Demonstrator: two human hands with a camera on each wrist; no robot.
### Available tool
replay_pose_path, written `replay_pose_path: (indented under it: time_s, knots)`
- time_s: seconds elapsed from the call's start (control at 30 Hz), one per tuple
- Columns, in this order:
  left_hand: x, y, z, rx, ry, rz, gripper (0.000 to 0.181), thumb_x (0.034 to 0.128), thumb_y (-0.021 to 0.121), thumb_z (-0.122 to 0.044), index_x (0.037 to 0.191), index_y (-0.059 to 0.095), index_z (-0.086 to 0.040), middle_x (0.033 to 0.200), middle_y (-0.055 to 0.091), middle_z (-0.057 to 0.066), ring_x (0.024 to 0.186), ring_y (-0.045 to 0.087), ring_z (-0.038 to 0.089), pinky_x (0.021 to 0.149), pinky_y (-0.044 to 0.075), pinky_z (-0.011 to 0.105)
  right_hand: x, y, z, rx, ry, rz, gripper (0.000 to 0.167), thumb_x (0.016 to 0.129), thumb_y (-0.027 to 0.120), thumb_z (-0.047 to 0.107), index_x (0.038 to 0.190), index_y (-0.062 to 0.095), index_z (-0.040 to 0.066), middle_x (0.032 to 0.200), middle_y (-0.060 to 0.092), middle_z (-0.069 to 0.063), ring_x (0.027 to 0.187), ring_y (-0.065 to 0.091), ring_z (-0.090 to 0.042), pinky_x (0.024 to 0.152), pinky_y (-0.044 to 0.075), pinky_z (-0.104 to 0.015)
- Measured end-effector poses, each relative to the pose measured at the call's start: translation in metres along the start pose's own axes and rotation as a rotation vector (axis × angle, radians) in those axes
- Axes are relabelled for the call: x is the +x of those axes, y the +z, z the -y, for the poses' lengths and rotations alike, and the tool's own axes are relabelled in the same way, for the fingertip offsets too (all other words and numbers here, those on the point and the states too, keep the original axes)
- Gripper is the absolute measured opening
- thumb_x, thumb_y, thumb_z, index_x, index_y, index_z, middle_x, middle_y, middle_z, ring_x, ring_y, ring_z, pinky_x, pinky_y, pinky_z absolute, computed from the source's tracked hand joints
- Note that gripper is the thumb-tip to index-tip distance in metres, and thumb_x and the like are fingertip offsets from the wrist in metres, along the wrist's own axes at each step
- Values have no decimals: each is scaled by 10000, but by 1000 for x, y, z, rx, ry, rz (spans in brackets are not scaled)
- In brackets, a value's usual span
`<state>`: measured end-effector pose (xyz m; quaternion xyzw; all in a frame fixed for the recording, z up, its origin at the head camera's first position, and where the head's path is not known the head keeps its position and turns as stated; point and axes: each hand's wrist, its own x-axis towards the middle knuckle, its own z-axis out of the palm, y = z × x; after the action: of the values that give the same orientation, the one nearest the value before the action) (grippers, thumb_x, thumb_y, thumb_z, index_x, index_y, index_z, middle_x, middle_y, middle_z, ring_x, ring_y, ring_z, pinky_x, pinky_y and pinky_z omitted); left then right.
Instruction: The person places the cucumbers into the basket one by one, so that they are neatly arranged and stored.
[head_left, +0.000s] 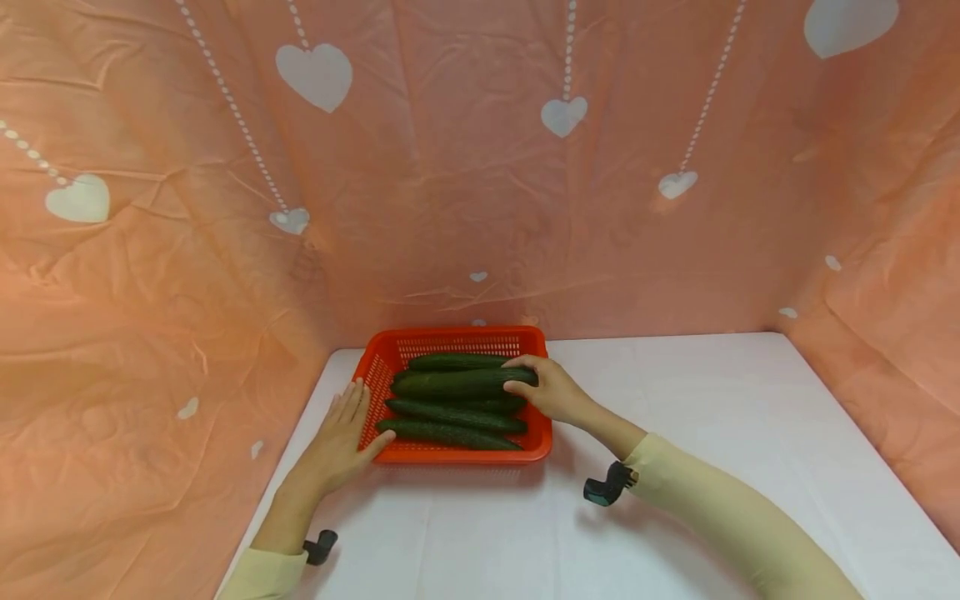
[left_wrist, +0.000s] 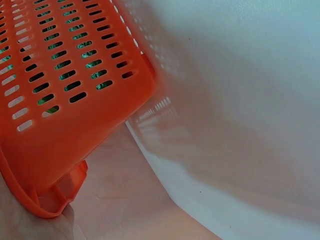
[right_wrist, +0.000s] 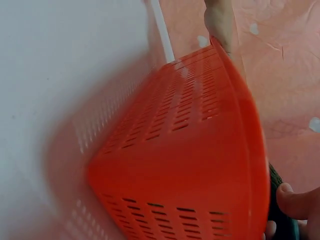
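A red perforated plastic basket at the table's far left holds several dark green cucumbers, lying roughly crosswise. My right hand reaches over the right rim and grips the right end of one cucumber, thumb on the near side, fingers on the far side. This cucumber lies on top of others. In the right wrist view, the thumb and part of the held cucumber show beyond the rim. My left hand, fingers extended, rests on the basket's left rim; the left wrist view shows only a bit of it.
A white-covered table extends to the right and in front of the basket. Pink-orange cloth with white hearts hangs behind and along both sides. The basket stands close to the back edge. Each wrist carries a small black camera.
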<state>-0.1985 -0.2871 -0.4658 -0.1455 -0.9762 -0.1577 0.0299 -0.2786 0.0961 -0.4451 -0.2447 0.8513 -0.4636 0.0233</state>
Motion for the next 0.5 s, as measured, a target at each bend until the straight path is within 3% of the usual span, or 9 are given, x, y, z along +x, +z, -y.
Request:
replay_pose_path:
  time_s: [0.23, 0.5]
  knots:
    - [-1, 0, -1, 5, 2, -9, 963, 1071, 575, -547, 1642, 212, 138, 1757, 101, 304, 1632, 74, 488, 1335, 27, 576, 14, 8, 3, -49, -19, 28, 355, 1038, 732, 193, 1361, 708, 48, 1401, 688, -182, 1309, 636, -357, 1161, 484, -558]
    - [0, 1, -2, 2, -16, 7, 974, 1068, 575, -556, 1648, 200, 130, 1764, 86, 294, 1637, 53, 480, 1336, 17, 572, 25, 16, 7, -36, 2, 85, 367, 1060, 696, 179, 1398, 681, 37, 1426, 669, -197, 1299, 627, -354, 1174, 472, -552]
